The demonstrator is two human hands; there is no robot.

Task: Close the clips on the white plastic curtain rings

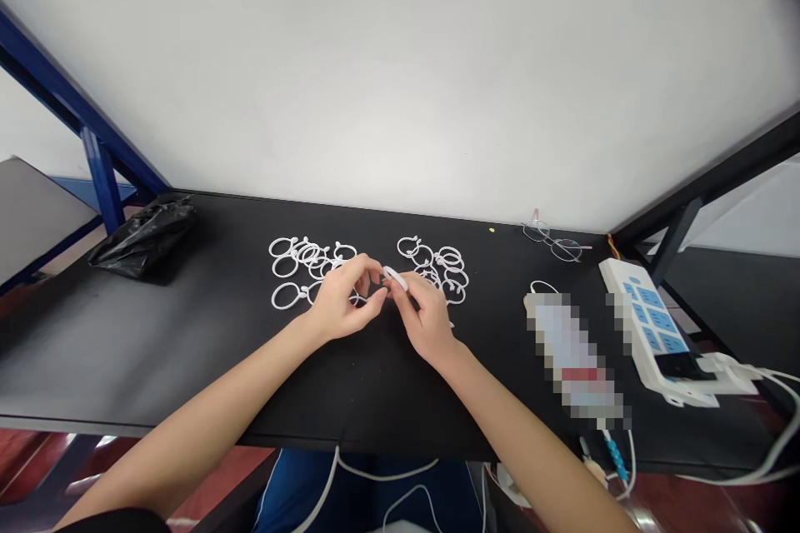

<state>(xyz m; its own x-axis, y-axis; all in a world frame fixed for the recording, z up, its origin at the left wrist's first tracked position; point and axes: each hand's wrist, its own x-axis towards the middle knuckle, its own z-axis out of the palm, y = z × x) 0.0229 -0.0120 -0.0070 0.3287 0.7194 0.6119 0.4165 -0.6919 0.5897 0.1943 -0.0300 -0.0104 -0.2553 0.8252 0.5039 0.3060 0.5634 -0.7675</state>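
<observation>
A white plastic ring, shaped like a shower curtain ring, is held up over the black table and seen nearly edge-on. My right hand pinches it between thumb and fingers. From the other side, the curled fingertips of my left hand close on the ring's left end; the exact contact is partly hidden. Several similar rings with small knobbed ends lie loosely behind my left hand, one of them a white ring. Another loose group lies behind my right hand, including a white ring.
A crumpled black plastic bag lies at the table's left. On the right are eyeglasses, a blurred-out phone-like object with a cable, and a white power strip with plugs. A pale wall stands behind.
</observation>
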